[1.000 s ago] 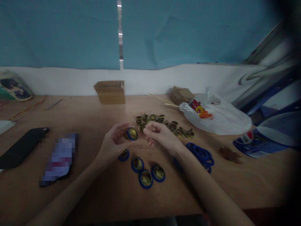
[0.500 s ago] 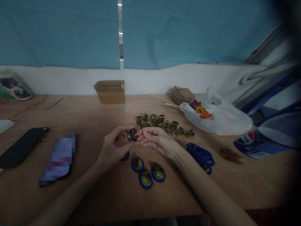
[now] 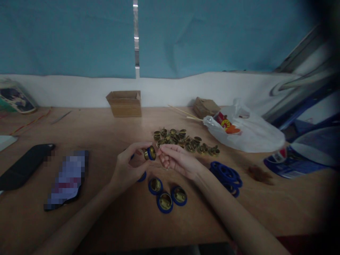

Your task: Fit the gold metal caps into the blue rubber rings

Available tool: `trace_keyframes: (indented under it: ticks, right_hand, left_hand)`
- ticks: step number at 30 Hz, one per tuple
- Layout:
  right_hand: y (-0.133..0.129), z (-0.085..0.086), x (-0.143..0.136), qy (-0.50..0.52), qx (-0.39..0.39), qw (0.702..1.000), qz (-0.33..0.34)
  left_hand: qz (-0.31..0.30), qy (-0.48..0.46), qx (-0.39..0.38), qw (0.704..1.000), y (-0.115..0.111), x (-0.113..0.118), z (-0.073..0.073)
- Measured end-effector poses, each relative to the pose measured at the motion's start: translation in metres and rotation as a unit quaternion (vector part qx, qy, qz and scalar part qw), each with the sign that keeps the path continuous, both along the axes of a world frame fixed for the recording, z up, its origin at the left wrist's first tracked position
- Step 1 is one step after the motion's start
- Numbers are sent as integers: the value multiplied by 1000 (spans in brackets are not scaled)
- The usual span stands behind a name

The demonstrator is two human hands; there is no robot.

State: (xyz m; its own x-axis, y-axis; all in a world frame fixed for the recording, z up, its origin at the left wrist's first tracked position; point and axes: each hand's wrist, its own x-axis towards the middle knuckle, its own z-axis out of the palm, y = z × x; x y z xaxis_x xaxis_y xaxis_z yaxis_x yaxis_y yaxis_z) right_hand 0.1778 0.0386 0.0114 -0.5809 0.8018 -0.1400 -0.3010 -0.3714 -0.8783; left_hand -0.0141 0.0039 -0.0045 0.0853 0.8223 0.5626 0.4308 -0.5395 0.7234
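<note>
My left hand (image 3: 130, 163) pinches a round brass-coloured fitting (image 3: 152, 153) with a blue ring around it, between thumb and fingers, above the table. Close to its right side is my right hand (image 3: 176, 158), thumb and index finger pressed together; whether anything small is between them is hidden. Below the hands lie several similar brass fittings with blue rings, among them a lower one (image 3: 165, 202) and a right one (image 3: 179, 196). Behind the hands is a cluster of brass fittings (image 3: 197, 140) without rings. Several loose blue rings (image 3: 227, 173) are heaped right of my right forearm.
An open cardboard box (image 3: 126, 107) stands near the back wall. At the right are a white plastic bag (image 3: 255, 131), a brown packet (image 3: 205, 107) and a blue tub (image 3: 289, 164). A phone (image 3: 69, 177) and a dark flat object (image 3: 26, 164) lie at the left.
My right fingers have drawn slightly right, off the fitting, and curled more. The fitting in my left hand has turned a little, so more of its front face shows.
</note>
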Motion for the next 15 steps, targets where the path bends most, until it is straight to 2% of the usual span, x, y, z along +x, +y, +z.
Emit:
trace_keyframes:
  ticks: [8, 15]
  right_hand:
    - [-4, 2, -1, -16, 9, 1000, 1]
    - [-6, 4, -2, -60, 94, 994, 0]
  left_hand:
    - [-16, 32, 72, 997, -1, 2, 3]
    - [1, 78, 142, 987, -5, 2, 5]
